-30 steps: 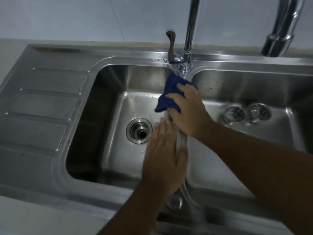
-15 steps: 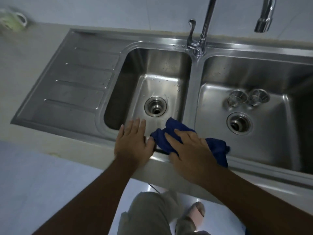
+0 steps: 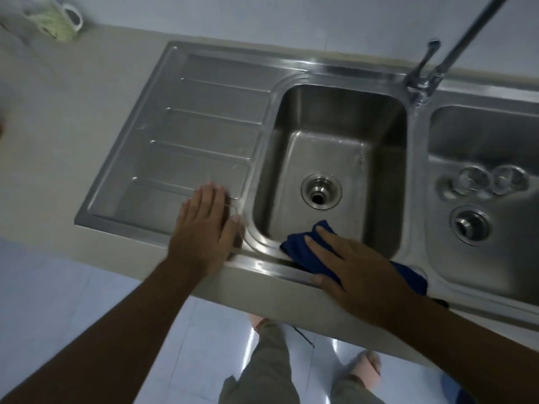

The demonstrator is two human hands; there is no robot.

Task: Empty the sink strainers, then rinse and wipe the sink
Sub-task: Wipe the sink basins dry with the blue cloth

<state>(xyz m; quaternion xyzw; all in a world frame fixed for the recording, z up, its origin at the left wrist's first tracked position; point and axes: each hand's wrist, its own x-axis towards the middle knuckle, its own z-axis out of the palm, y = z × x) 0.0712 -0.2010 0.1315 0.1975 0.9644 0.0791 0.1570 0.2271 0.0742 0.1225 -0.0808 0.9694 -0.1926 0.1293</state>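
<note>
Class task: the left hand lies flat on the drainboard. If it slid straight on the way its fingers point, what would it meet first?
Probably the raised ribs of the drainboard: the left hand points up and across them, with nothing else in its path.

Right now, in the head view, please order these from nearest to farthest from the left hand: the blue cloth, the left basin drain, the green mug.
From the left hand:
1. Blue cloth, on the front rim, to its right.
2. Left basin drain, farther right in the basin.
3. Green mug, far back-left on the counter.
</note>
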